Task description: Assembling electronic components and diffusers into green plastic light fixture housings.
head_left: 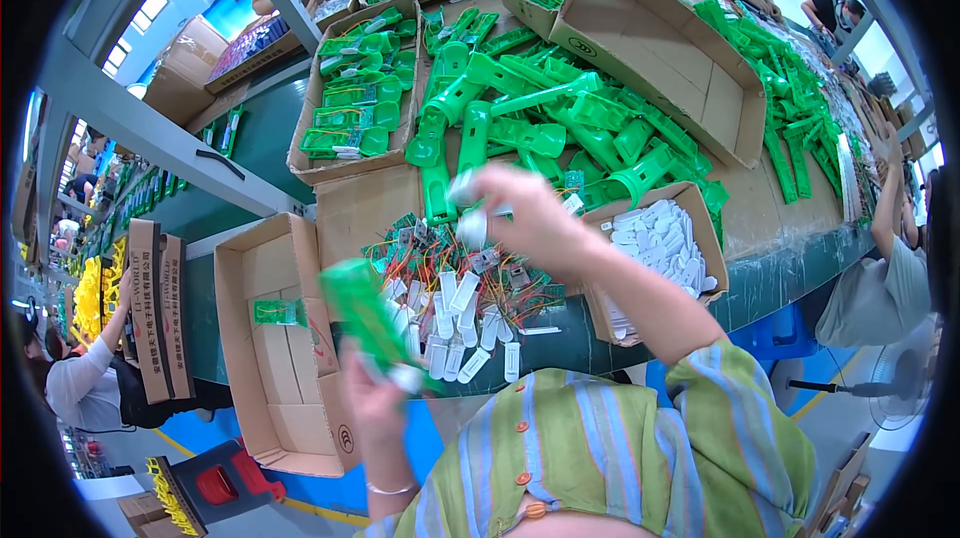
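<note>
My left hand (374, 400) grips a green plastic housing (364, 316), held tilted in front of my body and blurred by motion. A small white part shows at its lower end. My right hand (530, 213) hovers over the pile of small circuit boards with coloured wires (412, 250). White coverings wrap its fingertips; thumb and fingers are apart, with nothing visible between them. Loose white plastic strips (463, 333) lie near the table's front edge, below the boards. Beyond my right hand is a large heap of green housings (540, 133).
An open cardboard box (275, 378) at left contains one green piece (279, 312). Another box (300, 160) holds wired green housings. White parts (655, 243) fill a box at right. An empty tilted carton (665, 58) rests on the heap. Several people work around the tables.
</note>
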Demonstrator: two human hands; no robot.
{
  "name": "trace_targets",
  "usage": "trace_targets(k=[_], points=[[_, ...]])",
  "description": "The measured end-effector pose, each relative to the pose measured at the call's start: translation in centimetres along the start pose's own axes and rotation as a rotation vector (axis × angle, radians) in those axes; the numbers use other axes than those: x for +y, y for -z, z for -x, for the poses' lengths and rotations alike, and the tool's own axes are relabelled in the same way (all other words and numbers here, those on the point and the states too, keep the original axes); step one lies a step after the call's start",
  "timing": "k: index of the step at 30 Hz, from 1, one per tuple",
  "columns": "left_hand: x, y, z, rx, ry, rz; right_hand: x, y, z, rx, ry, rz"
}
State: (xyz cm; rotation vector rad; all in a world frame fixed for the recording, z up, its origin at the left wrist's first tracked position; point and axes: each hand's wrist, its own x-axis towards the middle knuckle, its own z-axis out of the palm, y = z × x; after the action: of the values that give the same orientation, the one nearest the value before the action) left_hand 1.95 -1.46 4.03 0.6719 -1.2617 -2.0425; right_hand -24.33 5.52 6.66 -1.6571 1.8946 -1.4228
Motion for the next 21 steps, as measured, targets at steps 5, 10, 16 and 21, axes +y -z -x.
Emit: trace_targets(k=[5, 10, 16, 21], points=[[3.1, 10.1, -2.3, 0.715, -0.302, -0.684, 9.7, 4.2, -1.1, 0.045, -0.347, 0.962], [1.3, 14.2, -2.6, 0.964, -0.160, -1.748, 4.6, 5.5, -0.2, 0.094, -0.141, 0.825], [-1.3, -5.6, -3.7, -0.275, 0.041, 0.007, -2.7, 2.8, 5.1, 0.305, -0.227, 0.085], [-5.3, -9.4, -6.1, -0.135, 0.242, 0.229, -4.2, -0.7, 8.8, 0.268, -0.060, -0.009]])
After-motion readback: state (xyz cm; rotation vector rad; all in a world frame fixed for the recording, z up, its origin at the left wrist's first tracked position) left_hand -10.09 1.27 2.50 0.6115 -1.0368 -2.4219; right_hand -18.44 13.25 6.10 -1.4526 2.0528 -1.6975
